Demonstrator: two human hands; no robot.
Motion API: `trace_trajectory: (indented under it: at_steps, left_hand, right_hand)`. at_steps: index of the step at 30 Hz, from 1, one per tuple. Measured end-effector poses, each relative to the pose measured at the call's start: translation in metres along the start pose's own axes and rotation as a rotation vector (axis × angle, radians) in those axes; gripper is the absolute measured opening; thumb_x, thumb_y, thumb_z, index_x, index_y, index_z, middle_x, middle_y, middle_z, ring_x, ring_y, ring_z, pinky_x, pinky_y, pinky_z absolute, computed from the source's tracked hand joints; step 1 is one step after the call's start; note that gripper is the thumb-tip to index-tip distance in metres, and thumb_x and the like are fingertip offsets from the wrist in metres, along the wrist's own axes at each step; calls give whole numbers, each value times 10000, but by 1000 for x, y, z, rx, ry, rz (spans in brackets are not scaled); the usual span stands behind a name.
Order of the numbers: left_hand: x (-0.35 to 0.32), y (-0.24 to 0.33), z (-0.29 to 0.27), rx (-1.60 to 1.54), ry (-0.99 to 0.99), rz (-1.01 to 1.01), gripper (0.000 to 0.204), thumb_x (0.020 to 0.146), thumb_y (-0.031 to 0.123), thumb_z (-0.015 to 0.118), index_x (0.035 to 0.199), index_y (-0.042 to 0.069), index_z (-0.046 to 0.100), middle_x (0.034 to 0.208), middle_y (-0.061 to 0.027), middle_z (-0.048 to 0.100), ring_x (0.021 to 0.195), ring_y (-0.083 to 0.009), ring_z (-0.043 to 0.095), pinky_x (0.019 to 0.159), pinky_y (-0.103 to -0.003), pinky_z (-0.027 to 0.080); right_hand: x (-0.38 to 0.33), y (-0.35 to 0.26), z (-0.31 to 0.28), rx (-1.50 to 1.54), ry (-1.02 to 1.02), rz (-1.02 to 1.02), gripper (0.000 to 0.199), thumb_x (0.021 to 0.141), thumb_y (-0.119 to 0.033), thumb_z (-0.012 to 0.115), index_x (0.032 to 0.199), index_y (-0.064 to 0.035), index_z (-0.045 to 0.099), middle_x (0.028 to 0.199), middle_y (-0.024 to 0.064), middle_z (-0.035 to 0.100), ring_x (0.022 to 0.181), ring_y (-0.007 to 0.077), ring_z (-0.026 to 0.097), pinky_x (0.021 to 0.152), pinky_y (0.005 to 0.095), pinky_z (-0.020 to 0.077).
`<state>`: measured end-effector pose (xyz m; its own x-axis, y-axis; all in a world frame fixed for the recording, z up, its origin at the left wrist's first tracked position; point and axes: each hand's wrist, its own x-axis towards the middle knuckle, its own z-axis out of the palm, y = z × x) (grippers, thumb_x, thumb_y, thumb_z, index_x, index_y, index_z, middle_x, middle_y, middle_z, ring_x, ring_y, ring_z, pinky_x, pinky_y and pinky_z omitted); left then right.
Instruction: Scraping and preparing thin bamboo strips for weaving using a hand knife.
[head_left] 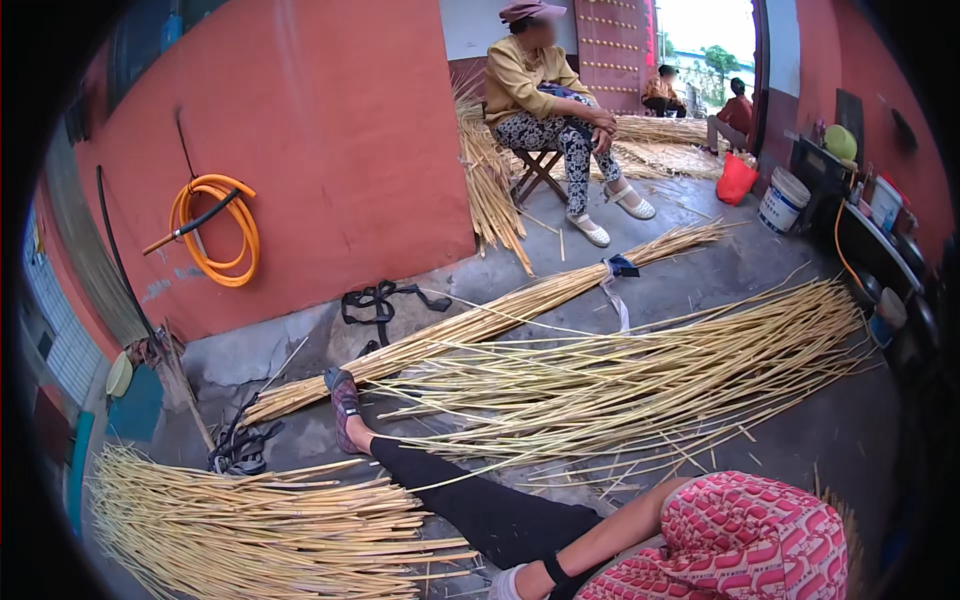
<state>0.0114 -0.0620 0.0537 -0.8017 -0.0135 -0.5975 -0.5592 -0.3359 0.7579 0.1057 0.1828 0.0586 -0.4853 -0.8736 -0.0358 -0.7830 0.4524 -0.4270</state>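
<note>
One long bundle (500,315) strapped up at 12 o'clock; loose stalks (640,390) at 3 and heap (250,520) at 7 not yet bound. Right hand (508,585) clipped at 6, grip impossible to tell; left hand out of sight

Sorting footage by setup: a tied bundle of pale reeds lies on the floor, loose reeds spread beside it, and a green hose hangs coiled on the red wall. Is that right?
Not quite. In the head view the coiled hose on the red wall is orange, not green. The rest holds: a tied bundle of pale reeds lies on the floor, with loose reeds spread beside it.
</note>
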Motion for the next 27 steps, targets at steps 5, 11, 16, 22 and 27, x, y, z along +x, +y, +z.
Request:
trace_trajectory:
  at_steps: [5, 11, 16, 22, 27]
  left_hand:
    - [-5, -3, 13, -11, -15, 7, 496, 869, 404, 566, 1243, 139, 377, 1038, -88, 484, 873, -226, 499, 695, -374, 451]
    - [-6, -2, 23, -23, -17, 10, 379, 882, 349, 567, 1156, 111, 457, 909, -66, 511, 748, -190, 508, 608, -328, 440]
    - [-26, 2, 25, -92, -20, 36, 290, 893, 304, 567, 1083, 88, 524, 801, -47, 533, 643, -160, 516, 535, -289, 430]
    - [-82, -21, -1, -276, 146, 114, 158, 880, 246, 613, 911, 91, 605, 620, -3, 501, 486, -121, 480, 422, -240, 363]
    - [-138, -38, 13, -439, 57, -49, 212, 874, 306, 601, 892, 96, 583, 614, -4, 519, 479, -142, 508, 433, -257, 403]
  right_hand:
    - [-4, 11, 27, 137, -5, -2, 158, 816, -169, 562, 875, -40, 630, 842, 150, 655, 798, 347, 643, 660, 436, 511]
    - [-1, 3, 33, 142, -9, -21, 178, 830, -189, 566, 890, -41, 643, 857, 153, 660, 821, 350, 646, 683, 428, 520]
    - [-12, -1, -26, 195, -127, 16, 183, 824, -134, 560, 929, -3, 635, 881, 179, 657, 879, 351, 643, 738, 399, 521]
    - [71, 65, -89, 253, 120, 354, 252, 869, -318, 605, 950, -81, 628, 771, 143, 651, 634, 295, 634, 550, 396, 489]
    - [198, 51, -44, 1067, -101, 294, 515, 835, -567, 575, 912, -59, 614, 682, 61, 588, 538, 166, 520, 525, 324, 440]
